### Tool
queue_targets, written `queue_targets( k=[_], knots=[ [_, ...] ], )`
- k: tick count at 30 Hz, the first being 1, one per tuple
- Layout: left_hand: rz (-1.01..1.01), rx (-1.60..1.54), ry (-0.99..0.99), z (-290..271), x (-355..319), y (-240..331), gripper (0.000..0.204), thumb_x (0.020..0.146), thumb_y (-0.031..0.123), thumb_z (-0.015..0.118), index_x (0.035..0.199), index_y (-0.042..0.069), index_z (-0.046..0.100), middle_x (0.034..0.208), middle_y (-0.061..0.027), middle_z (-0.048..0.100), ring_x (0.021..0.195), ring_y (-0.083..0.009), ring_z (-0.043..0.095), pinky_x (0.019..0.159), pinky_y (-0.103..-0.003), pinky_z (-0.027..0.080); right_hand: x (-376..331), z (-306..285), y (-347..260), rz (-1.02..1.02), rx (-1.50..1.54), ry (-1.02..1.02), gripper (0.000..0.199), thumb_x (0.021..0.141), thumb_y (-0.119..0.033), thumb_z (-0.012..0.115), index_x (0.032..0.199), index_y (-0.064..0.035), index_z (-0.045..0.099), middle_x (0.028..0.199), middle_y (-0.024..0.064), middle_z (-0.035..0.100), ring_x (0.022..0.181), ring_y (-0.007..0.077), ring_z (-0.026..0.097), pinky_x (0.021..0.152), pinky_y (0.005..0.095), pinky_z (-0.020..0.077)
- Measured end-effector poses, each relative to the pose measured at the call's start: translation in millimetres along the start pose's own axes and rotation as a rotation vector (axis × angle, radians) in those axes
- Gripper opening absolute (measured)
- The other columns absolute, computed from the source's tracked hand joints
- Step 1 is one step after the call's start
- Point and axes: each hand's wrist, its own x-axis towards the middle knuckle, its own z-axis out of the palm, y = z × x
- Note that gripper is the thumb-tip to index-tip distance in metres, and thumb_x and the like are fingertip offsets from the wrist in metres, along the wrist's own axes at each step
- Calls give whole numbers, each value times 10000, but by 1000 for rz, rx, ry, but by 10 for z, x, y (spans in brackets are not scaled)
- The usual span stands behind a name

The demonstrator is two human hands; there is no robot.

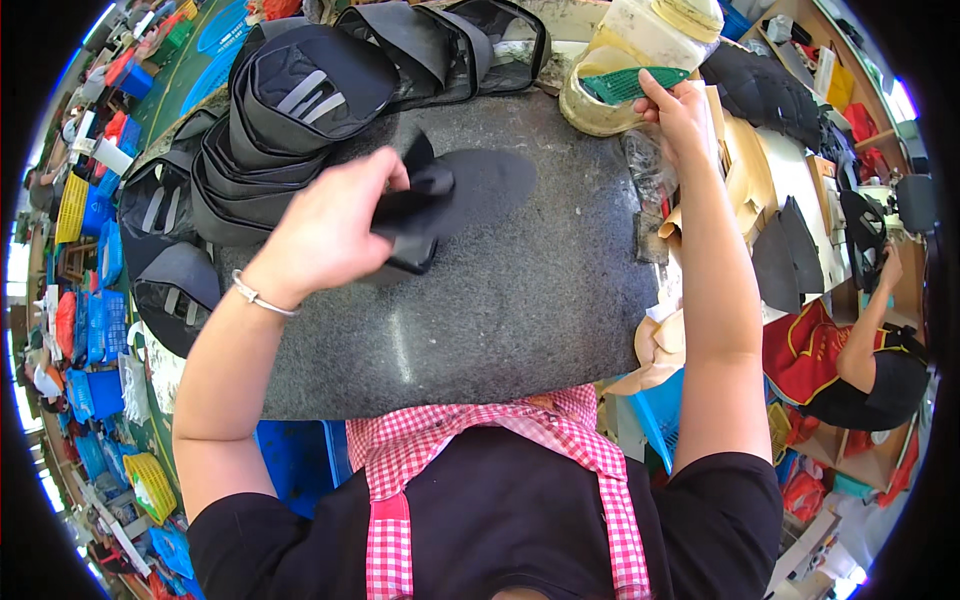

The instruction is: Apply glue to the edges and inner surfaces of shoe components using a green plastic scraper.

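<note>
My left hand (335,225) is closed on a black sheet-like piece (485,185) with a rounded flap, held over the dark stone slab (470,320). Motion blurs the piece, and its exact kind cannot be told. At the far right of the slab, my right hand (676,115) pinches a flat green spreader (612,87) between thumb and fingers. The spreader is over the mouth of a cut-open, whitish plastic jug (645,40) smeared with yellowed residue. Nearest my left hand lies a pile of nested black curved pieces (240,180), some with grey stripes.
More black folded pieces (410,45) line the slab's far edge. Brown paper (745,175) and dark cut panels (785,255) lie to the right. Beyond them another person's arm (865,320) reaches toward a machine. Blue crates (100,330) fill the left background.
</note>
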Motion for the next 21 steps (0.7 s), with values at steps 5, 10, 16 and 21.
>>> queue_targets(
  k=[5,10,16,21],
  knots=[
    [-217,-189,-421,114,-204,-128,793,686,-92,574,1435,97,394,1313,-202,501,1260,-299,457,1068,-364,330,-23,39,29,-5,102,-9,202,887,-192,686,959,-17,614,751,35,637,587,83,554,522,209,436],
    [-95,-697,-408,-172,-190,4,741,756,-165,431,1458,62,362,1478,-96,394,1353,-187,358,1103,-295,279,-72,-43,70,-28,505,46,216,903,-150,656,1018,15,576,838,67,650,658,131,629,538,207,504],
    [-352,-712,-257,-367,86,-113,509,861,536,603,1094,84,617,917,25,622,821,-50,513,617,-186,346,-142,-148,109,39,276,130,215,886,-132,667,1000,28,580,816,91,657,627,137,644,518,210,521],
    [-452,-782,-279,-294,455,-193,496,908,534,543,1128,94,607,886,27,626,783,-47,558,586,-190,420,-355,-267,181,214,398,108,141,888,-111,638,895,17,580,705,68,626,548,132,607,468,202,496]
  ],
)
